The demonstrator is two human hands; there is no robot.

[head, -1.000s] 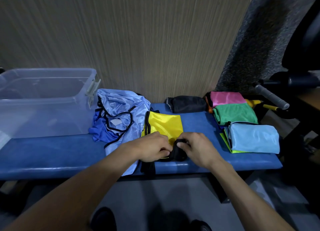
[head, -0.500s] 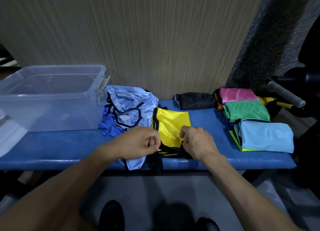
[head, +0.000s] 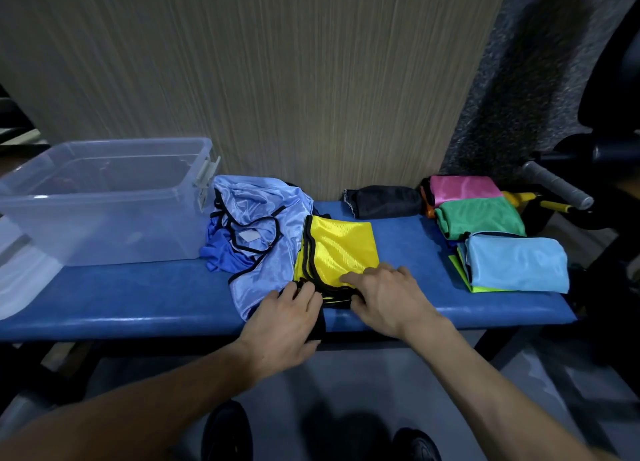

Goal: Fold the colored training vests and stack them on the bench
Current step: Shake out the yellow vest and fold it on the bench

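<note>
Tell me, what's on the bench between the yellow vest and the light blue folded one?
Nothing: in the head view, only bare blue bench shows between the yellow vest and the light blue folded vest.

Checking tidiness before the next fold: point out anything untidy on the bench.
The shiny light-blue and darker blue vests lie crumpled and unfolded beside the clear plastic bin, partly under the folded yellow vest. The right-end folded vests look neat.
</note>
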